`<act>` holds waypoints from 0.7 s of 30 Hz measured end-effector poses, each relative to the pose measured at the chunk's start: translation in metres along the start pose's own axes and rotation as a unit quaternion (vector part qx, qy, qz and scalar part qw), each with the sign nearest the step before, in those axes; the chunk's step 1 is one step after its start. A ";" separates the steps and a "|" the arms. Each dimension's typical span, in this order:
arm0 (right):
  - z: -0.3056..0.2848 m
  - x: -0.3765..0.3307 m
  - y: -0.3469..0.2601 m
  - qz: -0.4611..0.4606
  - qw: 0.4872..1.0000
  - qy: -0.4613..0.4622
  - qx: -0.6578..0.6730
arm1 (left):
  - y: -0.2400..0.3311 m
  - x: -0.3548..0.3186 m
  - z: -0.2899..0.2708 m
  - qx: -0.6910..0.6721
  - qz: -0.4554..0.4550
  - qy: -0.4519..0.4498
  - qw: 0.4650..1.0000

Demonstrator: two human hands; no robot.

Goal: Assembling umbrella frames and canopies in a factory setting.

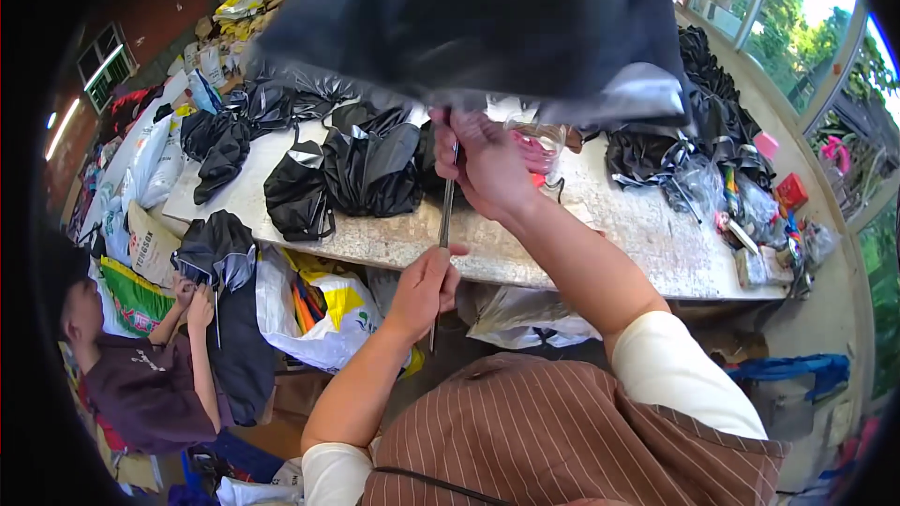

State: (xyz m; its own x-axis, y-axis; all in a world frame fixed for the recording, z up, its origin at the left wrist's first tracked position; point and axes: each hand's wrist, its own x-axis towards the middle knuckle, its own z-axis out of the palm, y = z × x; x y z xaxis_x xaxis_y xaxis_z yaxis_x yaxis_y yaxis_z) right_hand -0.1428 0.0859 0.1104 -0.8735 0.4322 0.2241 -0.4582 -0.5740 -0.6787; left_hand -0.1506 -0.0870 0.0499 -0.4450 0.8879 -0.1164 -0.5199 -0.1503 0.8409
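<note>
A black umbrella [487, 19] fills the top of the view, its canopy spread and blurred by motion. From beneath it a thin metal shaft [447, 206] runs down toward my body. My right hand [480, 152] is closed round the upper shaft, just below the canopy. Lower down, my left hand [427, 286] grips the same shaft, with its bare end sticking out below the fist. The canopy's ribs and top are hidden or too smeared to make out.
Bundled black umbrellas [375, 164] lie on the worn white table [619, 234]. Small parts and a red box [790, 190] sit at its right end. Below the front edge stands a white sack [291, 319]. On the left, a co-worker [155, 365] handles another black umbrella [230, 253].
</note>
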 end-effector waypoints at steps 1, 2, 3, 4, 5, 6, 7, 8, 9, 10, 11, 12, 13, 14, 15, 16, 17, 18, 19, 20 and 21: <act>-0.032 0.006 0.011 0.015 1.000 -0.011 0.025 | -0.012 0.003 -0.001 0.003 -0.032 0.011 0.999; -0.064 0.014 0.020 0.030 0.998 -0.023 0.050 | -0.022 0.006 0.000 0.007 -0.064 0.023 0.998; -0.076 0.021 0.025 0.049 0.995 -0.035 0.076 | -0.025 0.009 -0.001 0.009 -0.096 0.040 0.995; -0.069 0.018 0.026 0.055 0.995 -0.042 0.078 | -0.026 0.005 -0.001 0.008 -0.089 0.046 0.995; -0.062 0.015 0.026 0.033 0.998 0.004 0.045 | -0.026 0.004 0.000 0.048 -0.066 0.065 0.995; -0.053 0.014 0.017 0.008 0.999 0.048 0.009 | -0.025 0.008 0.005 0.088 -0.040 0.079 0.992; -0.043 0.012 0.007 -0.018 0.995 0.092 -0.028 | -0.024 0.015 0.010 0.127 -0.013 0.094 0.987; -0.035 0.012 -0.003 -0.047 0.988 0.135 -0.065 | -0.023 0.022 0.016 0.165 0.013 0.108 0.980; -0.031 0.017 -0.025 -0.059 0.983 0.128 -0.114 | -0.020 0.035 0.030 0.165 0.025 0.103 0.981; -0.028 0.026 -0.048 -0.068 0.977 0.120 -0.161 | -0.018 0.047 0.045 0.180 0.073 0.089 0.977; -0.023 0.034 -0.072 -0.072 0.977 0.117 -0.164 | -0.017 0.056 0.059 0.195 0.117 0.075 0.971; -0.019 0.046 -0.099 -0.079 0.962 0.113 -0.234 | -0.015 0.065 0.073 0.208 0.160 0.061 0.963; -0.020 0.055 -0.125 -0.088 0.943 0.113 -0.301 | -0.012 0.074 0.087 0.223 0.201 0.043 0.953; -0.022 0.053 -0.133 -0.094 0.941 0.116 -0.303 | -0.005 0.081 0.099 0.224 0.202 0.037 0.953; -0.026 0.068 -0.161 -0.073 0.954 0.131 -0.261 | 0.009 0.088 0.114 0.202 0.196 0.011 0.959; -0.027 0.080 -0.186 -0.051 0.964 0.142 -0.220 | 0.025 0.095 0.130 0.180 0.192 -0.012 0.965; -0.029 0.088 -0.205 -0.028 0.972 0.152 -0.178 | 0.039 0.099 0.145 0.157 0.187 -0.035 0.969; -0.030 0.101 -0.232 -0.004 0.978 0.161 -0.135 | 0.048 0.100 0.158 0.135 0.182 -0.057 0.972; -0.032 0.114 -0.256 0.021 0.981 0.170 -0.091 | 0.051 0.098 0.167 0.181 0.176 -0.045 0.967; -0.038 0.126 -0.296 0.040 0.981 0.182 -0.045 | 0.051 0.097 0.175 0.229 0.169 -0.040 0.958; -0.045 0.129 -0.327 0.065 0.980 0.189 -0.001 | 0.042 0.095 0.172 0.231 0.173 -0.045 0.956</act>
State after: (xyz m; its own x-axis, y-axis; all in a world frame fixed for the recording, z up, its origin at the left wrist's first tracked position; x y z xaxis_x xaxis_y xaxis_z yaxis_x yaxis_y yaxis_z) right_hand -0.0986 0.3609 0.3297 -0.8004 0.5831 -0.1388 -0.3476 -0.6402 -0.6851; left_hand -0.0894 0.0657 0.1646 -0.4564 0.8569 0.2397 0.0334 -0.2527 0.9670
